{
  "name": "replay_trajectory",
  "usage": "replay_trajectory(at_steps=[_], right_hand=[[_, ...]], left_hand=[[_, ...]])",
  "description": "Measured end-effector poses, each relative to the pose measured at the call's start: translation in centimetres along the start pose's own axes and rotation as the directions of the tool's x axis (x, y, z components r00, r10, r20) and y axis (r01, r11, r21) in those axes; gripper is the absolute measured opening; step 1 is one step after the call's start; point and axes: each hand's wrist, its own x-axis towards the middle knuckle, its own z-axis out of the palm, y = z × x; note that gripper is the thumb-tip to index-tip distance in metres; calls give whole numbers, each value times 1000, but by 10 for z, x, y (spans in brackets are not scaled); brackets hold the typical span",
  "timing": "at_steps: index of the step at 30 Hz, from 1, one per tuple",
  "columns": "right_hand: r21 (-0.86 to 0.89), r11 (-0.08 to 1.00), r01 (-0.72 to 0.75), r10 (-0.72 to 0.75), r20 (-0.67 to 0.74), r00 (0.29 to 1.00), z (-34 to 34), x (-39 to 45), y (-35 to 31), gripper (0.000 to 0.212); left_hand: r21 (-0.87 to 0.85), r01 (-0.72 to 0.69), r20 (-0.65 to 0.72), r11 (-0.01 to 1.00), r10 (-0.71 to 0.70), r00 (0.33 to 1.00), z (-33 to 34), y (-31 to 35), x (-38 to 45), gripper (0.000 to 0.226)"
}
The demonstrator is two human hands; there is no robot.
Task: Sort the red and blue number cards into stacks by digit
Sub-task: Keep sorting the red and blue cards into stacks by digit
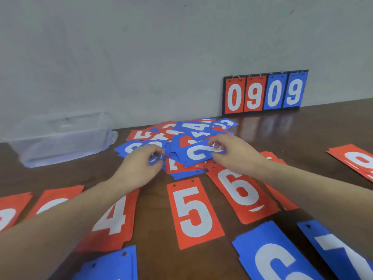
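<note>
Both hands work the unsorted pile (181, 138) at the middle of the desk (302, 128). The right hand (232, 150) pinches a blue 2 card (198, 155) lying on top; the left hand (139, 164) has its fingers (156, 154) curled on a blue card (154, 159) at the pile's near-left edge. Sorted stacks 4 (113, 215), 5 (193, 213) and 6 (240, 193) lie nearer. The cards overlap closely, so a lift may drag neighbours along or scatter them onto the stacks.

Soft even light; edges bowed, hands (141, 162) perhaps motion-blurred.
</note>
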Motion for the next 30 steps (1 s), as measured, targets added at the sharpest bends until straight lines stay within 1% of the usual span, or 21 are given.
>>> replay_trajectory(at_steps=[2,5,7,9,10,12,14,17,20,23,26,27,28,30], right_hand=[[1,1000,8,-8,16,1000,5,10,-4,26],[-13,1000,9,-8,26,1000,13,23,-7,28],[-15,1000,15,-15,19,1000,17,30,-7,29],[-12,1000,22,-22,12,1000,22,37,-6,29],[-9,1000,25,-25,1,1000,24,40,-5,29],[-7,999,33,-33,-31,999,28,49,-3,28],[-28,999,34,-35,-50,998,32,60,0,30],[-58,998,22,-25,-63,998,39,78,1,35],[-96,995,-6,-2,-83,997,47,97,-2,45],[-222,973,-58,49,-46,998,50,114,0,60],[-325,935,-141,158,25,987,53,123,10,63],[-345,926,-156,169,9,986,55,122,13,61],[-364,919,-151,147,-40,988,58,121,17,58],[-372,921,-115,54,-168,984,63,117,21,50]], left_hand=[[69,51,-45,996,-48,998,-3,-13,9,26],[153,145,-70,977,-136,988,-9,-33,25,49],[195,183,-44,963,-178,983,-12,-44,32,66],[217,203,11,955,-211,978,-13,-54,36,77],[215,209,34,954,-221,975,-12,-59,37,79],[217,206,62,954,-224,973,-8,-65,35,74],[210,188,56,959,-204,977,-5,-69,36,71],[172,205,46,963,-216,975,-4,-71,37,72],[111,206,19,972,-209,978,-2,-74,37,75],[53,213,26,976,-215,976,-3,-76,36,78],[-4,197,19,980,-197,980,-5,-75,35,89],[-19,189,16,982,-188,982,-6,-74,34,89],[-37,181,8,983,-181,983,-6,-75,34,88],[-99,171,-8,980,-173,985,-5,-76,34,80]])
